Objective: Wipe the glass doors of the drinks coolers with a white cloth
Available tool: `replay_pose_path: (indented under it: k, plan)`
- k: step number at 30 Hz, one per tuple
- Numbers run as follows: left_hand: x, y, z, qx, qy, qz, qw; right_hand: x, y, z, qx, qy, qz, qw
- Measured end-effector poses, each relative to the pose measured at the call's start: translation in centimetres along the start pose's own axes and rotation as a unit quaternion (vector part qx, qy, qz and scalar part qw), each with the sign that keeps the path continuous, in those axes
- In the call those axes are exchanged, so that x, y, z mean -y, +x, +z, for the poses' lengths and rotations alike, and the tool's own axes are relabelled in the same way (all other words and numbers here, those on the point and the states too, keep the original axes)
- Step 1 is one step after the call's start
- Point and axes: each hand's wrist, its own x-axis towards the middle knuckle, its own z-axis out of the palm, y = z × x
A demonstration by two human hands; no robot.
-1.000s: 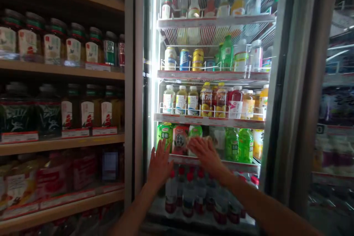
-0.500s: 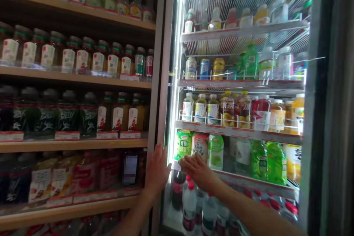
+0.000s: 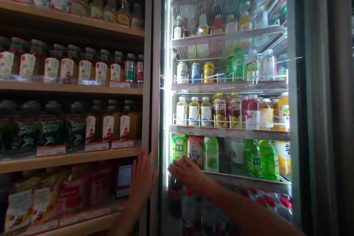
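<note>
we hold nothing: our right hand [image 3: 188,173] is nearer than our left hand [image 3: 143,177] to the leftmost green drink [image 3: 178,147], upright on its far side.

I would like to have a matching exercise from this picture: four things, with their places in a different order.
1. left hand
2. right hand
3. blue can
4. lit screen

A. low among the wooden shelves
B. next to the yellow can, inside the cooler
C. in front of the metal frame at the cooler's left
D. in front of the cooler's lower shelf

Right pairs: 1-C, 2-D, 3-B, 4-A
</note>
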Motion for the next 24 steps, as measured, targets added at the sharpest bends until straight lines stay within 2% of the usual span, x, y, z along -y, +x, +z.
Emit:
replay_pose_path:
  k: [4, 6, 8, 10, 12, 13, 16, 18, 19, 22, 24]
  plan:
    - [-1.7, 1.1, 0.2, 0.005, -0.009, -0.005, 1.0, -5.3, -1.7, -3.4, -0.048, -0.074, 0.149, 0.985]
    - [-3.0, 1.5, 0.2, 0.005, -0.018, 0.003, 1.0, -5.9, -3.8, -4.2, -0.055, -0.1, 0.197, 0.974]
    - [-4.3, 2.0, 0.3, 0.002, -0.032, 0.022, 0.999, -4.9, -7.0, -4.0, -0.038, -0.109, 0.17, 0.979]
    - [-5.4, 2.6, 0.4, -0.002, -0.04, 0.036, 0.999, -3.8, -10.1, -3.5, -0.013, -0.108, 0.099, 0.989]
    - [-6.4, 3.5, 0.3, -0.006, -0.044, 0.046, 0.998, -4.0, -11.8, -3.8, -0.003, -0.111, 0.071, 0.991]
    - [-7.0, 3.9, 0.3, -0.008, -0.047, 0.05, 0.998, -4.7, -11.9, -4.3, -0.008, -0.116, 0.092, 0.989]
    - [-9.2, 5.3, 0.3, -0.014, -0.059, 0.066, 0.996, -7.7, -11.2, -6.5, -0.048, -0.139, 0.237, 0.96]
    - [-10.9, 6.0, 0.3, -0.025, -0.066, 0.084, 0.994, -8.4, -11.4, -7.3, -0.062, -0.148, 0.288, 0.944]
    - [-11.8, 6.3, 0.2, -0.033, -0.069, 0.095, 0.992, -8.1, -12.1, -7.3, -0.064, -0.151, 0.279, 0.946]
    - [-13.9, 6.9, 0.2, -0.048, -0.084, 0.12, 0.988, -5.5, -15.5, -6.1, -0.035, -0.157, 0.169, 0.972]
    - [-14.9, 7.3, 0.3, -0.051, -0.097, 0.128, 0.986, -4.7, -17.6, -5.7, -0.005, -0.16, 0.121, 0.98]
